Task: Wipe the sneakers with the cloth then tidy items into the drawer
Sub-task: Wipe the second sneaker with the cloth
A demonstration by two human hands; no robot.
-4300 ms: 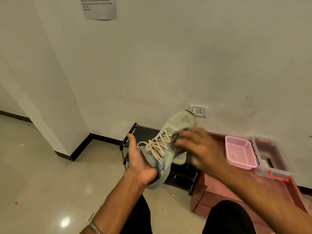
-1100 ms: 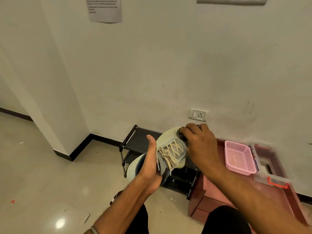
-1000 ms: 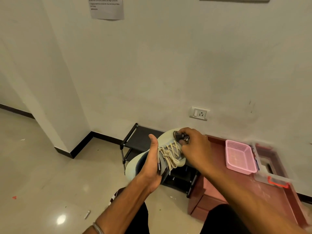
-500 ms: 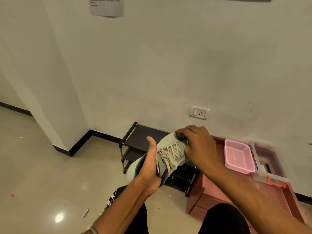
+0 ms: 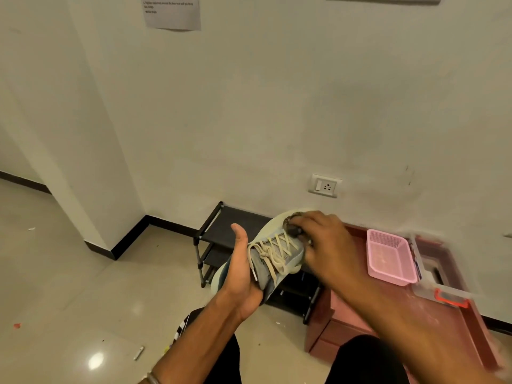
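- Up in front of the person, the sneaker (image 5: 273, 259) is held off the floor, toe tilted up toward the wall, laces facing the camera.
- The left hand (image 5: 243, 273) grasps the sneaker from the heel side, thumb raised along its edge and palm wrapped under the sole.
- The right hand (image 5: 327, 245) has its fingers curled round a small dark cloth (image 5: 293, 225), pressing it against the toe of the sneaker.
- Behind the sneaker stands a black shoe rack (image 5: 221, 225) against the wall, below a wall socket (image 5: 324, 186).
- To the right is a reddish-brown desk (image 5: 401, 309) with drawer fronts low on its near side.
- On the desk sit a pink basket (image 5: 390, 257) and, just beside it, a clear container with an orange clasp (image 5: 450, 297).
- A printed sheet (image 5: 171, 12) is stuck high on the wall.
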